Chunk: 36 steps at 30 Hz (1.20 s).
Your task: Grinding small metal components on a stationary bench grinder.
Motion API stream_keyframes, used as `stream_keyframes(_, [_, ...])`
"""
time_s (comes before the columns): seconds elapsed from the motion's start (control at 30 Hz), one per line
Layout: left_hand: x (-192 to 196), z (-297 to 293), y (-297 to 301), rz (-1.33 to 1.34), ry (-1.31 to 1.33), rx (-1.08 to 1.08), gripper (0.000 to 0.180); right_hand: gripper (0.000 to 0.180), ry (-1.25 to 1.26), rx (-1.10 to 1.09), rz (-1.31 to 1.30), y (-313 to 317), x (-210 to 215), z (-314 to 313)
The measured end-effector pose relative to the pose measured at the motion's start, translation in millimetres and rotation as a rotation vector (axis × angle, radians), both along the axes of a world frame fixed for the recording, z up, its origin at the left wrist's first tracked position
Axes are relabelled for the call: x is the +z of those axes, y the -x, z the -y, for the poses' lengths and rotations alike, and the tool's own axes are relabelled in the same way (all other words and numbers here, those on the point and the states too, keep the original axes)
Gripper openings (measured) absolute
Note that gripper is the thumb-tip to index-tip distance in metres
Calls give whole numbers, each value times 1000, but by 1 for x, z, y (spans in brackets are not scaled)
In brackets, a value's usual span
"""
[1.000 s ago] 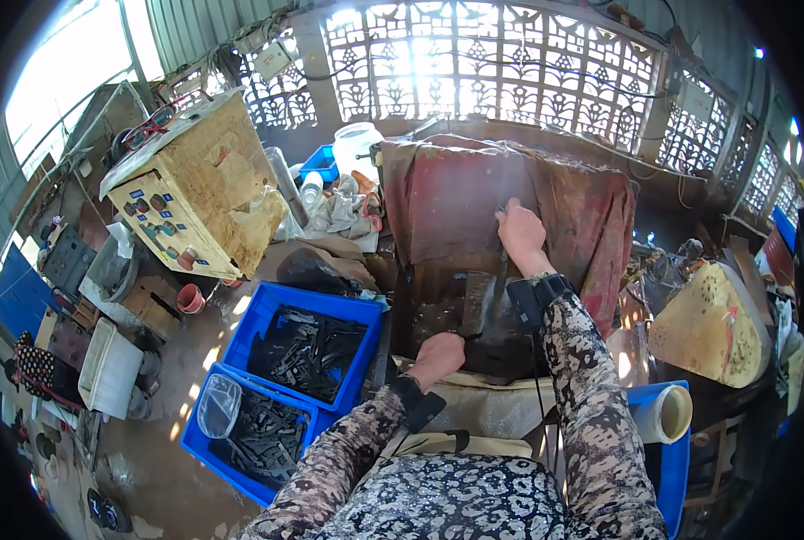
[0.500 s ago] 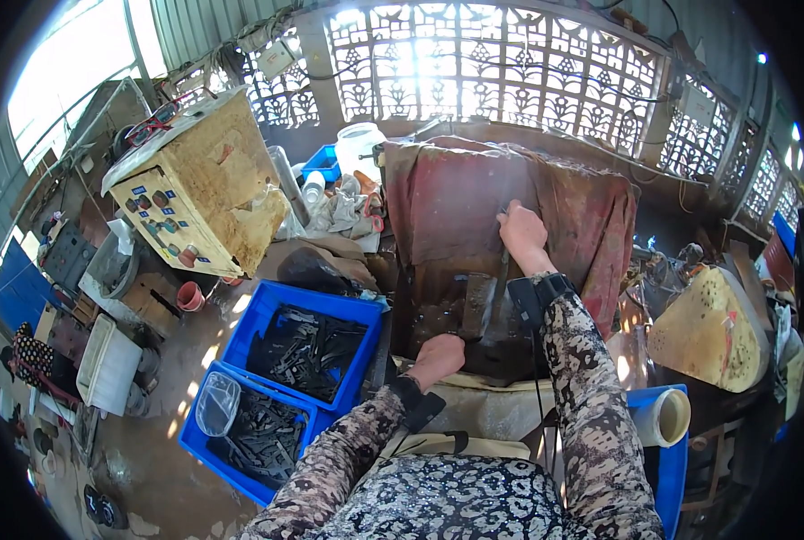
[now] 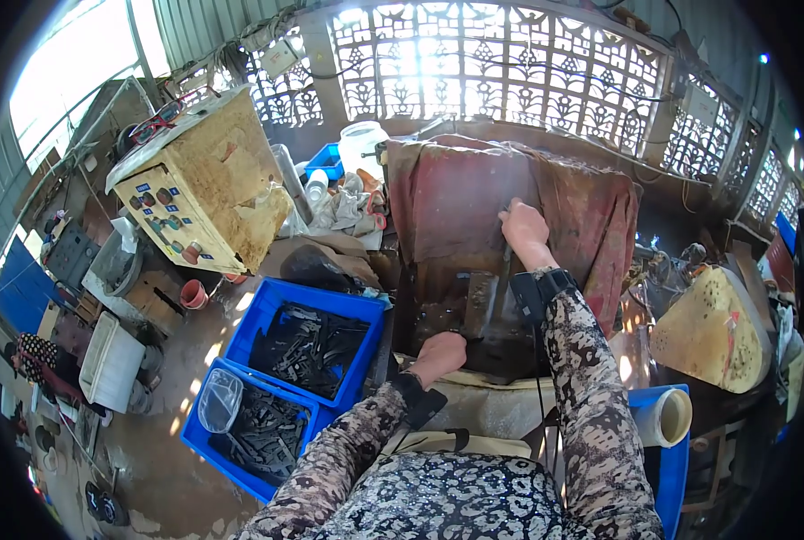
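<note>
My right hand (image 3: 526,232) is closed in front of a dark red cloth cover (image 3: 460,202) draped over a machine. A thin upright bar (image 3: 507,274) shows just below this hand; what the fingers hold is hidden. My left hand (image 3: 440,356) is closed low at the near left side of the machine's wet, dark basin (image 3: 510,362), and its fingers hide whatever they grip. Between the hands, a brownish block-like upright piece (image 3: 479,301) stands in the basin.
Left of me, two blue crates (image 3: 377,346) hold dark flat strips, with a clear plastic tub (image 3: 220,402) on the nearer one. Beyond stands a worn control box (image 3: 226,180) with knobs. A yellowish wedge-shaped block (image 3: 712,330) and a pipe (image 3: 664,418) are at right.
Both hands keep nearly the same places and stay closed. The whole view has shifted slightly. At the far left, a person in dotted clothing has changed posture.
</note>
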<state>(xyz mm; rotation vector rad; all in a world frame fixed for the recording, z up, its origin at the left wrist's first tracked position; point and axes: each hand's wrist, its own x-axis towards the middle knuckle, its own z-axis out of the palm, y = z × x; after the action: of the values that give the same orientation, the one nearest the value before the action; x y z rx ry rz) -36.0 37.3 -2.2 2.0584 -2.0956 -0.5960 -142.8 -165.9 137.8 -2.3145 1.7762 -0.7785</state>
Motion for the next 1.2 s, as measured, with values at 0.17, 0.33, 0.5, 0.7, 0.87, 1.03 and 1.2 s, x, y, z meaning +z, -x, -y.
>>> stream_keyframes(0.17, [2, 0, 1, 2, -22, 1, 21, 29, -11, 8, -2, 1, 1, 2])
stream_keyframes(0.33, [1, 0, 0, 23, -2, -6, 21, 28, -39, 11, -19, 1, 3, 1])
stream_keyframes(0.5, [-3, 3, 0, 35, -56, -42, 21, 28, -61, 4, -28, 0, 4, 1])
stream_keyframes(0.7, [-8, 4, -2, 18, -23, -32, 22, 28, -74, -8, -29, 0, 5, 0])
stream_keyframes(0.87, [-4, 4, 1, 44, -36, -10, 22, 27, -74, 5, -35, 2, 2, 2])
stream_keyframes(1.03, [-1, 2, 1, 13, -21, 5, 22, 25, 63, 28, 16, 2, -13, 7])
stream_keyframes(1.2, [-25, 0, -8, -151, 450, 85, 21, 30, 267, 187, 138, 14, -27, 7])
